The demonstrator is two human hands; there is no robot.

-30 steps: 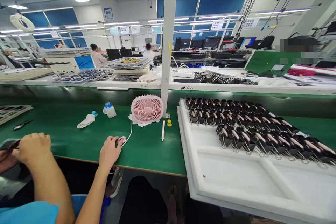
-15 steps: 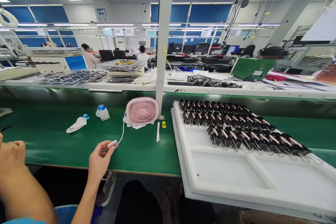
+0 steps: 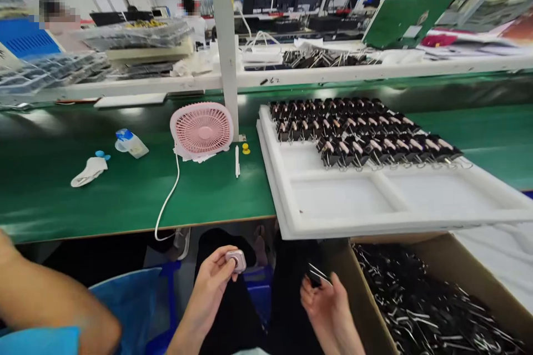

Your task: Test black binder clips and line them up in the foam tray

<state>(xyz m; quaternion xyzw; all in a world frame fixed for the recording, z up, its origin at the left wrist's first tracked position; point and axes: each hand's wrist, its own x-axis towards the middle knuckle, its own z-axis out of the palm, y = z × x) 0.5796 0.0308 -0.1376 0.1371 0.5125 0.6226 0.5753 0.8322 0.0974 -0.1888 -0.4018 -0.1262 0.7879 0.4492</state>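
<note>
My left hand [image 3: 214, 283] is closed around a small pale pink rounded piece [image 3: 236, 261] with a dark round spot, held above my lap. To its right, my right hand [image 3: 327, 302] grips a black binder clip [image 3: 317, 275] with silver wire arms. The clip and the pink piece are apart. Beyond my hands lies a white foam tray [image 3: 287, 199], where rows of black binder clips [image 3: 375, 150] are clamped over similar pinkish pieces. Beside my right hand, a cardboard box [image 3: 370, 294] holds many loose binder clips [image 3: 433, 310].
A pink fan [image 3: 204, 130] with a white cable [image 3: 169, 197] stands on the green table [image 3: 112, 208]. Near it are a white pen [image 3: 237, 162], a yellow knob [image 3: 245, 148], a bottle [image 3: 133, 143] and a white cloth [image 3: 89, 172]. Another person's arm [image 3: 54, 294] is at left.
My left hand has moved off the table edge toward my lap with the pink piece. My right hand has come into view with a binder clip, and the view has tilted down.
</note>
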